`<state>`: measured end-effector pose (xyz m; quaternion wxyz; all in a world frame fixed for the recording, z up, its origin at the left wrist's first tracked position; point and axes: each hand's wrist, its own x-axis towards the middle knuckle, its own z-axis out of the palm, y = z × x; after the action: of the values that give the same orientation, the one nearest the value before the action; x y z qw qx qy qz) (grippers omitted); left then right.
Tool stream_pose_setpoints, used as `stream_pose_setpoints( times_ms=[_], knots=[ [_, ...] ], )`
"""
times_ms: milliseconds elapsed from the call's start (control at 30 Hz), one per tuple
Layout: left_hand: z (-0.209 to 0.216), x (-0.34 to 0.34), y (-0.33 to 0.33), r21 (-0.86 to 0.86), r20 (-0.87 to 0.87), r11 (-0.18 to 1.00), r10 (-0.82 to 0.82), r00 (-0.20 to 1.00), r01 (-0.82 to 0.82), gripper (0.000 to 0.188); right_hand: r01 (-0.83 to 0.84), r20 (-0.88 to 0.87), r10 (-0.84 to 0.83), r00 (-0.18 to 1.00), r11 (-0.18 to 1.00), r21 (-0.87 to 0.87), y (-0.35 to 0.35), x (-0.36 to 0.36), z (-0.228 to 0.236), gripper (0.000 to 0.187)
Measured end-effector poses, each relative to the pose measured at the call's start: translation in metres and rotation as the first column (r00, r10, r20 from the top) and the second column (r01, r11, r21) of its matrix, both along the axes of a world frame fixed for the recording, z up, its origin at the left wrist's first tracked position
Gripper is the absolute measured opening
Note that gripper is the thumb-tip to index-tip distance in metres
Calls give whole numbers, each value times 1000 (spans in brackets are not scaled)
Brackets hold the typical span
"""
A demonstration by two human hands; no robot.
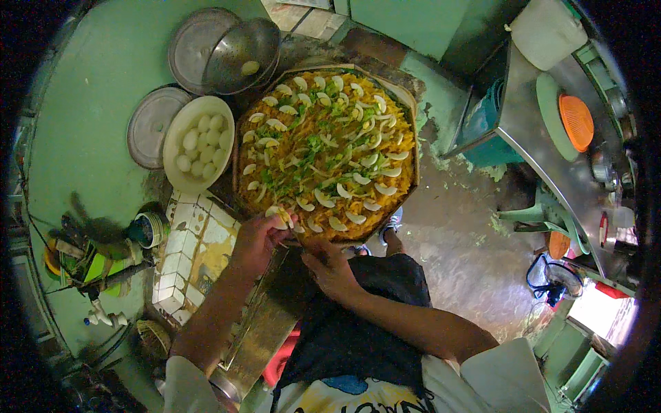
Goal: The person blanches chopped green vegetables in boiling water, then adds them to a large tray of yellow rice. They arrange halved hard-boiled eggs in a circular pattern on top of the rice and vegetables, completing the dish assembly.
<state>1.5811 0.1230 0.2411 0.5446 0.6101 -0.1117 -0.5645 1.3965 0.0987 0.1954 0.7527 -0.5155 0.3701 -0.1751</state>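
Observation:
A large octagonal tray [417, 155] holds orange noodles [296, 168], topped with white egg slices and chopped green leaves. At its near left edge, my left hand [256, 241] is closed around a few slices of boiled egg [279, 215], whites and some yolk showing at the fingertips. Just to the right, my right hand [332, 270] rests low at the near rim with its fingers bent together; whatever they pinch, if anything, is hidden. Left of the tray, an oval cream bowl [172, 148] contains several whole peeled eggs [200, 144].
Behind the bowl stand a metal colander [241, 58] with one egg in it and round metal lids [153, 124]. White tiles [179, 258] edge the counter at left. On the right, a steel table [527, 110] carries an orange basket [575, 122]; a green plastic chair [551, 219] is below it.

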Motion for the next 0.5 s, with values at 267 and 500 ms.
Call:
stream_pose_setpoints(
  times_ms=[267, 500],
  knots=[
    [-11, 30, -9, 95, -37, 993, 74, 997, -70, 27, 117, 100, -193, 976, 854, 507, -10, 44, 23, 29],
    [8, -43, -38, -154, 285, 988, 57, 957, -13, 24, -242, -233, 210, 950, 963, -119, -90, -34, 73, 29]
  ],
)
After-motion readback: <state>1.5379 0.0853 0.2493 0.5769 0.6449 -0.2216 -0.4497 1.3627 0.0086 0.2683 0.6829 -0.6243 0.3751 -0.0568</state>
